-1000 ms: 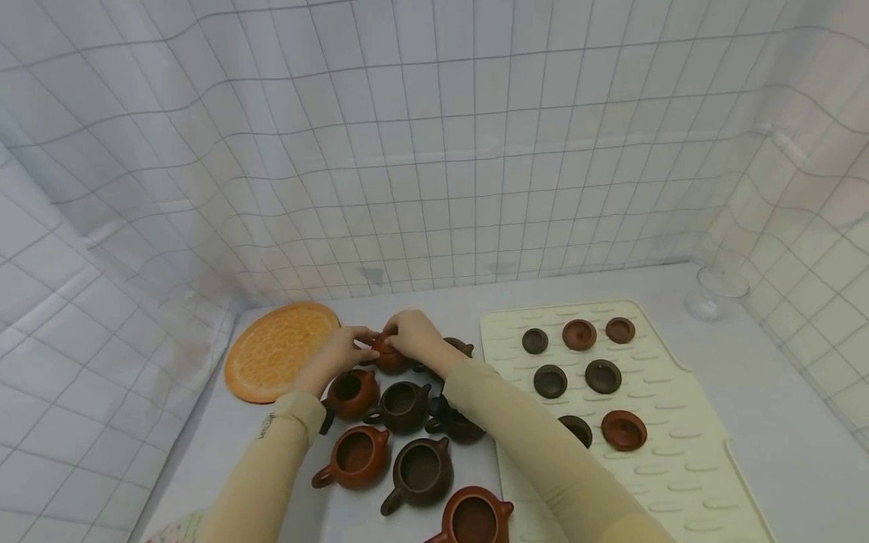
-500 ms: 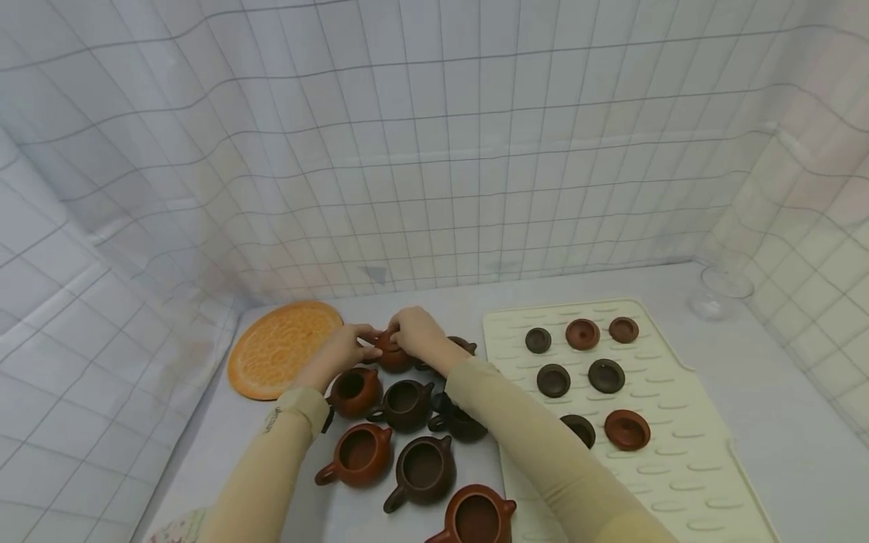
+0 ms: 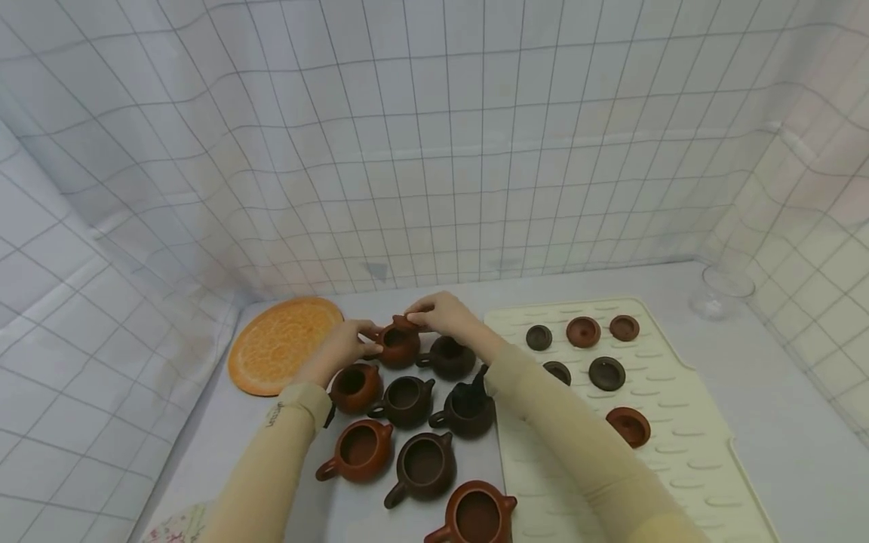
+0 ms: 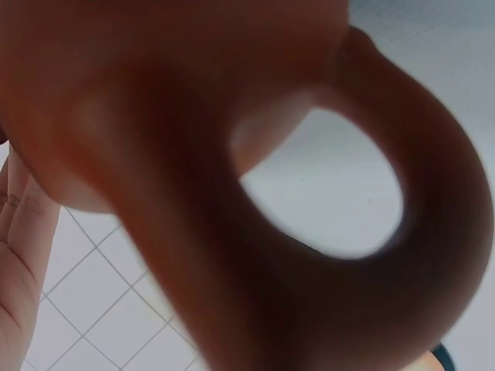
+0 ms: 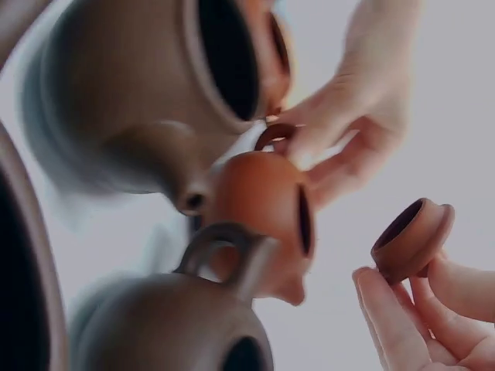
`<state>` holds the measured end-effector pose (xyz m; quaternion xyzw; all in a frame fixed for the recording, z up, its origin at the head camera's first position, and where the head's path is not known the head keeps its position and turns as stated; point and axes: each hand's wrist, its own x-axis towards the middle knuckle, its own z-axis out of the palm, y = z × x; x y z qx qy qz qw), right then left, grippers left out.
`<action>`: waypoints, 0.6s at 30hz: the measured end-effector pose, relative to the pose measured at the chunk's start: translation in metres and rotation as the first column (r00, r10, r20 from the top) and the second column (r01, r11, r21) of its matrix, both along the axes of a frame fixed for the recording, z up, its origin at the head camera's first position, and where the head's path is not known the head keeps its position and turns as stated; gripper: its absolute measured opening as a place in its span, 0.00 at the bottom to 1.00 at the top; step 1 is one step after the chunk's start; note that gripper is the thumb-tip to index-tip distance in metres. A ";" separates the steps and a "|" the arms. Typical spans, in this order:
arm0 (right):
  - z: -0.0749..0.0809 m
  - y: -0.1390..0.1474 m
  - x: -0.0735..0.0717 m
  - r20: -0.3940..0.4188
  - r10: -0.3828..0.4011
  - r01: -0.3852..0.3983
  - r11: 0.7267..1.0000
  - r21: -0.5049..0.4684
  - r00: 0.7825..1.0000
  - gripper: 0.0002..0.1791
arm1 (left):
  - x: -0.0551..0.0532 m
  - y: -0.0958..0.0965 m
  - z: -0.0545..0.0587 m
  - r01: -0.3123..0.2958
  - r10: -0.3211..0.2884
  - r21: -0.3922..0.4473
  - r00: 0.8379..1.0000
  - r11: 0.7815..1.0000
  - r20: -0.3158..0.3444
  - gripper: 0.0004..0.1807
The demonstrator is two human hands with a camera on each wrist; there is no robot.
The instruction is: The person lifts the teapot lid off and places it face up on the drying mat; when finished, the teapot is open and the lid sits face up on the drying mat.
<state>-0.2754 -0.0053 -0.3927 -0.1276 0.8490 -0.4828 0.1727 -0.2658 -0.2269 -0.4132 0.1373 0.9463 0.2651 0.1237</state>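
In the head view my left hand [image 3: 342, 348] holds a small reddish-brown teapot [image 3: 399, 348] at its handle side, behind the other pots. The right wrist view shows its fingers pinching the handle of this teapot [image 5: 259, 202], whose mouth is uncovered. Just above and right of that mouth, my right hand [image 3: 448, 317] pinches the matching lid [image 3: 403, 323], tilted and off the pot. Close to the left wrist camera looms the blurred handle [image 4: 441, 193] of a neighbouring reddish teapot, with some of my left hand [image 4: 23, 247] at the edge.
Several lidless brown and reddish teapots [image 3: 422, 466] stand close around my wrists. A cream ribbed mat [image 3: 679, 452] on the right bears several lids [image 3: 606, 373], partly under my right sleeve. A round orange mat [image 3: 281, 347] lies left; a clear glass bowl [image 3: 725, 290] stands far right.
My right hand has lifted the lid off the reddish teapot and moved it slightly right and back, tilting it. The left hand has stayed on the pot.
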 end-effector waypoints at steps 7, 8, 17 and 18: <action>0.010 0.049 0.013 0.282 0.056 0.079 0.892 -0.445 0.958 0.22 | 0.002 0.001 0.003 -0.030 0.031 -0.026 0.999 0.999 0.045 0.21; 0.010 0.059 0.016 0.290 0.068 0.085 0.871 -0.483 0.955 0.23 | 0.002 0.002 0.003 -0.035 0.036 -0.025 0.998 0.999 0.052 0.22; 0.000 0.174 0.054 0.345 0.119 0.164 0.708 -0.687 0.931 0.16 | 0.001 0.000 0.002 -0.016 0.015 0.006 0.999 1.000 0.037 0.21; -0.002 0.186 0.058 0.360 0.120 0.185 0.686 -0.703 0.925 0.14 | 0.001 -0.002 0.002 -0.017 0.017 0.006 0.999 1.000 0.034 0.21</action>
